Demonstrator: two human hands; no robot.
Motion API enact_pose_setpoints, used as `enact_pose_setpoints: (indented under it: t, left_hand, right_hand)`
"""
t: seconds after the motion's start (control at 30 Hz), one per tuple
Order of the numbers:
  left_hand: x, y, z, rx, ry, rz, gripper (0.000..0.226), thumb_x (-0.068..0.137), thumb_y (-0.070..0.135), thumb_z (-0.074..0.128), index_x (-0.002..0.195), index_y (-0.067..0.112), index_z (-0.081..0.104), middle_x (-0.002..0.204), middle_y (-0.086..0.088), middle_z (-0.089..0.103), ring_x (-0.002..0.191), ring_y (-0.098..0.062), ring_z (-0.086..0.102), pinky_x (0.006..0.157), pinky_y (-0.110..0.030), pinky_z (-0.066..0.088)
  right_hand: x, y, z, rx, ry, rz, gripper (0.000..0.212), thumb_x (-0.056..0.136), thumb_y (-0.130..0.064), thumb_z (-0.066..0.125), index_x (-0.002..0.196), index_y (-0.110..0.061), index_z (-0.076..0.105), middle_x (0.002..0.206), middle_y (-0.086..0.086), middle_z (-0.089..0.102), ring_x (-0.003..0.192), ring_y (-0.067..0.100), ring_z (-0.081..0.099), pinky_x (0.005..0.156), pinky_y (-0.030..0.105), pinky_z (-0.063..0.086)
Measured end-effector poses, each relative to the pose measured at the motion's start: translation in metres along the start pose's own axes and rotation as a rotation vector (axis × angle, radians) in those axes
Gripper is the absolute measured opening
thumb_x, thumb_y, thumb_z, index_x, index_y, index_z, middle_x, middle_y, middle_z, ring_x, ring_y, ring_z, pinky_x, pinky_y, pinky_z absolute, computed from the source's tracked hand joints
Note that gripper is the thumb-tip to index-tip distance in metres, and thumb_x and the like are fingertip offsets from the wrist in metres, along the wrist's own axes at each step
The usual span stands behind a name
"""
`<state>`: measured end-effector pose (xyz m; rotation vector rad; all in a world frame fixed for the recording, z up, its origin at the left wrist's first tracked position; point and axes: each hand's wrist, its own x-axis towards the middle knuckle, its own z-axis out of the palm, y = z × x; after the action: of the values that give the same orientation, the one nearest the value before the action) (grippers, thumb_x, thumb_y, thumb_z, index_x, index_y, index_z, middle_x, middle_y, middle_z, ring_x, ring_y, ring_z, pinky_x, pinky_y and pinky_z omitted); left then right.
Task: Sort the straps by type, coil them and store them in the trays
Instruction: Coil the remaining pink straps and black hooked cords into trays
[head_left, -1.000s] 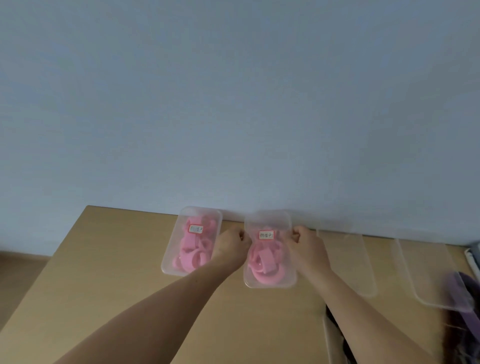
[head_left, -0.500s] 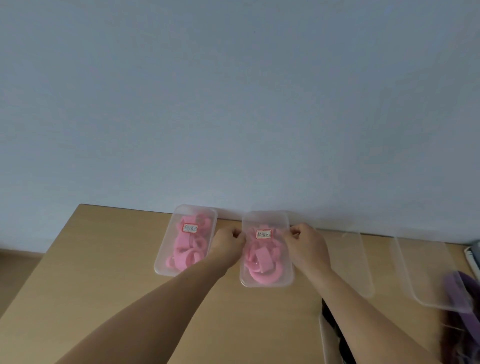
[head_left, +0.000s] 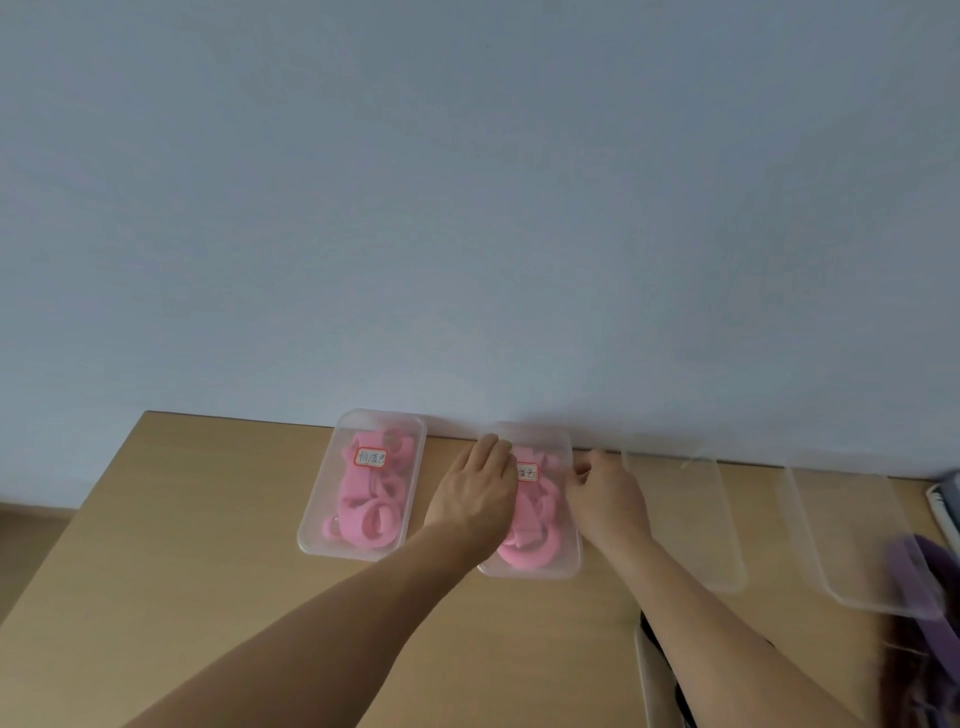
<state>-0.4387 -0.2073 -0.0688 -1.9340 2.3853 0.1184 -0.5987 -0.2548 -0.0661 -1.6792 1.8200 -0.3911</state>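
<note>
Two clear lidded trays stand side by side against the wall, each with a small red-framed label. The left tray (head_left: 318, 519) holds coiled pink straps (head_left: 369, 514). The second tray (head_left: 540, 571) also holds pink straps (head_left: 535, 543). My left hand (head_left: 478, 493) lies on the second tray's lid at its left side, fingers stretched toward the wall and covering part of the label. My right hand (head_left: 602, 493) is at the tray's right rim with its fingers curled against the edge.
Two clear empty trays or lids lie to the right, one (head_left: 685, 519) beside my right hand and another (head_left: 852, 535) farther right. Purple items (head_left: 919, 577) sit at the right edge. A white container (head_left: 649, 670) with dark contents is under my right forearm.
The second tray has slid back toward the wall. My left hand went from gripping its left edge to lying flat on the lid. My right hand stayed at the right rim.
</note>
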Motion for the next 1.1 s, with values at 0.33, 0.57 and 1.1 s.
enact_pose_setpoints:
  t: [0.33,0.57,1.1]
  left_hand:
    - [0.007,0.022,0.021,-0.148,0.041,-0.134,0.077,0.093,0.057,-0.003,0.147,0.005,-0.019,0.158,-0.015,-0.028,0.14,-0.025,-0.04,0.116,-0.037,-0.025]
    - [0.007,0.019,0.023,-0.174,0.058,-0.099,0.084,0.091,0.059,0.002,0.154,0.004,0.001,0.161,-0.016,-0.015,0.143,-0.025,-0.033,0.114,-0.039,-0.026]
    - [0.008,0.017,0.02,-0.189,0.052,-0.12,0.086,0.089,0.056,-0.002,0.156,0.003,0.009,0.164,-0.017,-0.004,0.151,-0.027,-0.015,0.114,-0.036,-0.025]
  right_hand:
    - [0.003,-0.001,-0.001,-0.018,-0.026,-0.009,0.033,0.093,-0.05,0.055,0.085,-0.018,0.062,0.079,-0.005,0.065,0.078,0.02,0.061,0.063,0.031,0.041]
    - [0.036,-0.018,-0.008,0.038,0.096,0.003,0.032,0.098,-0.026,0.049,0.077,-0.005,0.059,0.077,0.013,0.064,0.077,0.033,0.057,0.063,0.034,0.036]
    - [-0.007,0.004,0.011,0.183,0.026,0.101,0.024,0.089,-0.032,0.065,0.072,-0.015,0.069,0.063,-0.006,0.063,0.064,0.016,0.057,0.053,0.021,0.036]
